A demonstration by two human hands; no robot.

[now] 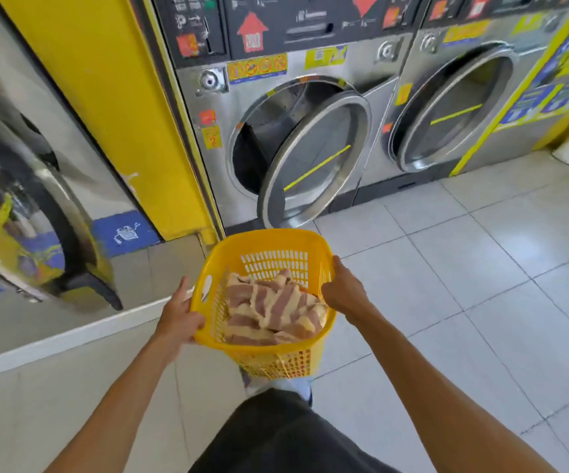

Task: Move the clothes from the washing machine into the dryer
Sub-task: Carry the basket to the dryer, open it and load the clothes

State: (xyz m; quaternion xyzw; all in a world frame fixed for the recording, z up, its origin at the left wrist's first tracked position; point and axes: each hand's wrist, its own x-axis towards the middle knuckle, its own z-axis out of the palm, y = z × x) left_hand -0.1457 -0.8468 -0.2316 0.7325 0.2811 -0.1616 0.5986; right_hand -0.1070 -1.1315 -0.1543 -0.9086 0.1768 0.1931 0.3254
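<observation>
Far left: steel machine front [20, 186], door contents unreadable through reflections. Left hand [179, 317] clamped on left rim of yellow perforated laundry basket [221, 240]. Basket holds striped pink-and-cream cloth [272, 307], bunched in bottom. Right hand [344, 290] closed over basket's right rim. Beyond basket: dryer [208, 172] with round door [313, 158] ajar; visible part of drum empty. Far right: second machine [423, 63], door ajar, interior unclear.

Both arms outstretched, left hand [180, 319] and right hand [343, 292] gripping.
</observation>
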